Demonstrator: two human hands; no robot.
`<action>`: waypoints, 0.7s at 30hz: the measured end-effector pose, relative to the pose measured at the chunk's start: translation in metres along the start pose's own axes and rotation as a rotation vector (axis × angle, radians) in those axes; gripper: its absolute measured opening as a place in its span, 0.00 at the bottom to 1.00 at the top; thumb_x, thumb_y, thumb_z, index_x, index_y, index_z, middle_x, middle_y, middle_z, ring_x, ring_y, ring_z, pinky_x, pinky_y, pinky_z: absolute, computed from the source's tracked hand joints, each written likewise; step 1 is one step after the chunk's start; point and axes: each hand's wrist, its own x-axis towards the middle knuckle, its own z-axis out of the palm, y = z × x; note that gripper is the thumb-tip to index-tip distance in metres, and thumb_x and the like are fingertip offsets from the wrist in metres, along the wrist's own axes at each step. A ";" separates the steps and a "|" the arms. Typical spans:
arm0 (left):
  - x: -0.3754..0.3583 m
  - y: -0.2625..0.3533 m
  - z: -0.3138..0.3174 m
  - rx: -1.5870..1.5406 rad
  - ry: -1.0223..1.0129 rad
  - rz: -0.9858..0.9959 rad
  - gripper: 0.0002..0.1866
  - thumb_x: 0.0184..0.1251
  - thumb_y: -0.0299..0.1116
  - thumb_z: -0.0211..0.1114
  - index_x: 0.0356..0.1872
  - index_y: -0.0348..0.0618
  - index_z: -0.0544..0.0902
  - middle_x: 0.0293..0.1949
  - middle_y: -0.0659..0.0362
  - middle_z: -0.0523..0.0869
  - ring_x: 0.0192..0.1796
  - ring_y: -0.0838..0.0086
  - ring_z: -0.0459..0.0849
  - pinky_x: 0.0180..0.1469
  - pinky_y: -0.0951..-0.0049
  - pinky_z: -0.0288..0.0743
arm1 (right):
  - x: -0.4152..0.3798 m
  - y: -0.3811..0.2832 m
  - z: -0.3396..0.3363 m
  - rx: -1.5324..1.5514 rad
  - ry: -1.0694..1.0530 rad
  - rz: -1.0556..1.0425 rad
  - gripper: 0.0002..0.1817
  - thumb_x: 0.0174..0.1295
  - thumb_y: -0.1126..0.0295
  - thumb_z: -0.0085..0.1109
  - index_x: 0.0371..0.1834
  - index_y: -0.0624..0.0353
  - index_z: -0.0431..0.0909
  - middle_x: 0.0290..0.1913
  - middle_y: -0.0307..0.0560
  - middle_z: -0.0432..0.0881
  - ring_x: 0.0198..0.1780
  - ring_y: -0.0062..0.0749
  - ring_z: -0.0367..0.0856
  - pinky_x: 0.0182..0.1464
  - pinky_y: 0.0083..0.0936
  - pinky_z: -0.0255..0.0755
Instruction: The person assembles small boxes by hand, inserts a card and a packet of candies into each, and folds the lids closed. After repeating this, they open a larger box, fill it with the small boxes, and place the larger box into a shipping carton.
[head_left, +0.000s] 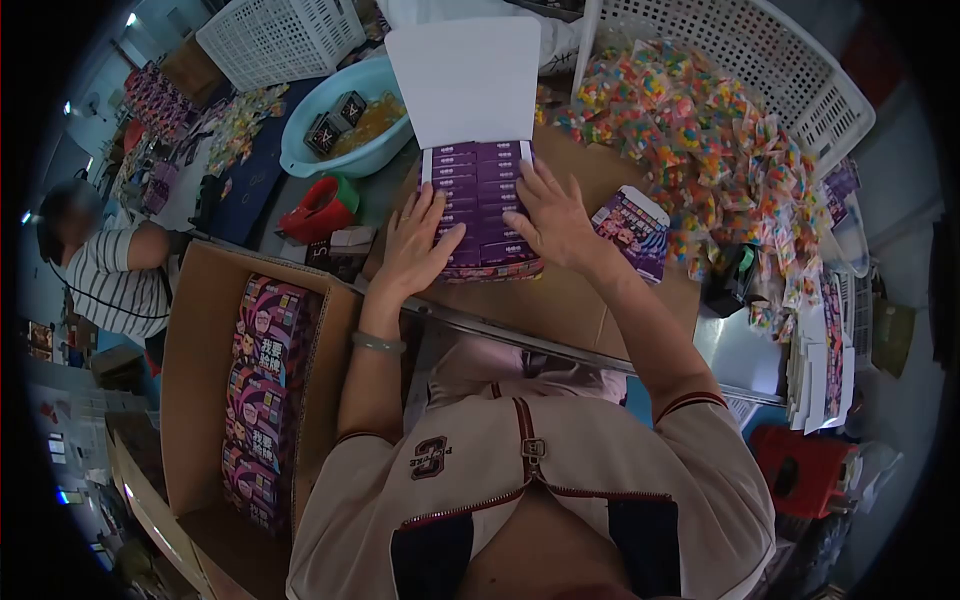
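A display box (466,85) stands in front of me, its white lid raised at the back. Inside it, small purple packs (480,195) lie in two columns. My left hand (410,245) rests on the box's left side, fingers spread over the packs. On the opposite side my right hand (556,222) lies with fingers apart, its thumb over the packs and its other fingers along the edge. Neither hand grips anything. To the right of my right hand is a purple printed carton piece (635,235) on the brown cardboard (570,310).
Clear bags of colourful pieces (690,130) spill from a white crate (790,70) at right. A blue basin (345,115) and a red tape dispenser (320,208) stand left. A brown carton (205,380) holds purple boxes (262,400). Another person (120,270) sits far left.
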 end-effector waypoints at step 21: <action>0.097 -0.089 0.051 -1.381 0.222 0.292 0.31 0.53 0.21 0.64 0.62 0.34 0.71 0.67 0.50 0.70 0.64 0.63 0.74 0.63 0.67 0.69 | 0.092 0.076 0.045 1.063 0.075 0.002 0.22 0.52 0.80 0.61 0.53 0.62 0.80 0.57 0.47 0.80 0.61 0.38 0.75 0.66 0.32 0.64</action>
